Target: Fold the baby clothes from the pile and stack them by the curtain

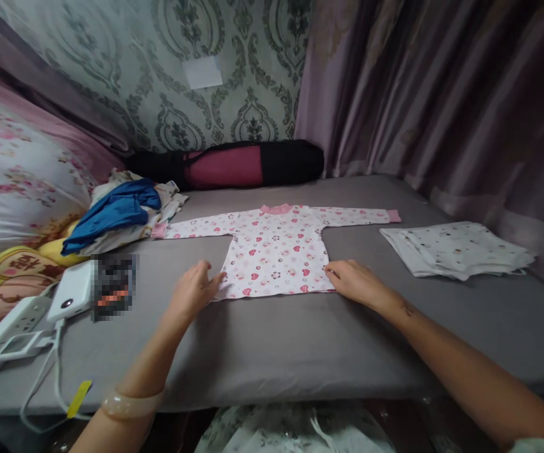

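A small white long-sleeved shirt [278, 251] with pink hearts, a pink collar and pink cuffs lies flat, sleeves stretched out to both sides, on a grey-covered surface [262, 352]. At the shirt's lower left corner is my left hand [196, 289], its fingers apart, thumb touching the side edge. My right hand [354, 280] has its fingers pinched together on the lower right edge of the shirt.
Folded white cloths [460, 248] lie at the right. To the left are a heap of clothes with a blue garment [116, 214], a white power bank [71, 289], a power strip [7, 333] and cables. A black and red bag [227, 165] lies along the wall.
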`<state>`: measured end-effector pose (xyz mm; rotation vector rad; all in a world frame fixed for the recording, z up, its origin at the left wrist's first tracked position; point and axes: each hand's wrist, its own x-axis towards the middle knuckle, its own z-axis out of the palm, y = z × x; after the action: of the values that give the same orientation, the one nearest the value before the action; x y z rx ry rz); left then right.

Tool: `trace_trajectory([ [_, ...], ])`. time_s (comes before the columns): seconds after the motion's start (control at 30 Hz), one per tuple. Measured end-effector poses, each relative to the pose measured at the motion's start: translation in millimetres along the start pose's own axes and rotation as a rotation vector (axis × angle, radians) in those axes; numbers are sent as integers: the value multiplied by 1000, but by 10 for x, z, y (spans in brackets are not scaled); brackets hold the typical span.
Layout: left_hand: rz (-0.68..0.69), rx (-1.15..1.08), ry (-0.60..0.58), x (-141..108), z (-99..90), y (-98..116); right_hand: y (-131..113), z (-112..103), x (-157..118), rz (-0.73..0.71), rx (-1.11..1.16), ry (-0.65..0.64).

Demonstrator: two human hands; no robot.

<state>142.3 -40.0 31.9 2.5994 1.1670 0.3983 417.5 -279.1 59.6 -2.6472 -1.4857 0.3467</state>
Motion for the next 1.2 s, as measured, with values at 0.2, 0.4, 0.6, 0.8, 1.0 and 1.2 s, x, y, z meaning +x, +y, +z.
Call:
trace_trajectory([
  [0.2,535,-72,8,510,517,784,-769,273,575,-316,47,154],
  [0.4,307,105,-94,800,783,774,-799,592,817,-362,79,125],
  [0.6,140,227,-128,924,619,379,-145,453,1081,-182,36,127],
  [0.8,120,250,-157,959,579,346,178,375,1262,-56,-37,176],
  [1.0,156,328,-212,984,519,373,93,406,970,-242,-96,186],
  [1.2,304,307,-193,644,571,854,-2,431,459,-404,-7,32],
])
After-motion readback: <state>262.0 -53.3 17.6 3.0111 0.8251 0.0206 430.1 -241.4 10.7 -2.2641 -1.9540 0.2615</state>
